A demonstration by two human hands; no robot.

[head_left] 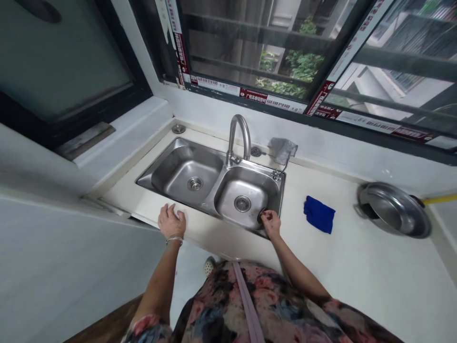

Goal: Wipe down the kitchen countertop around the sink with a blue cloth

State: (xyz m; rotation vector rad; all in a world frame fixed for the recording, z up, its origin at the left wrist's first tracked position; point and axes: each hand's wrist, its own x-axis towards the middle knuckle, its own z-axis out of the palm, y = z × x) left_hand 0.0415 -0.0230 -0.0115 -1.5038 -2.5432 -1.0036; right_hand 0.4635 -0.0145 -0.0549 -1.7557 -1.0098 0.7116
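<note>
A stainless double sink (178, 145) is set into a pale countertop (357, 267) under a window. My left hand (172, 222) lies flat on the counter's front edge, fingers apart, holding nothing; a bracelet circles its wrist. My right hand (270, 222) is at the front right corner of the right basin, fingers pinched on a small dark round object (262, 215) that I cannot name. Each basin has a round drain strainer (242, 203). A curved tap (238, 138) rises behind the divider.
A folded blue cloth (319, 214) lies on the counter right of the sink. A grey rag (282, 148) sits behind the right basin. A steel pan (394, 209) rests at the far right. A raised ledge (117, 138) runs along the left.
</note>
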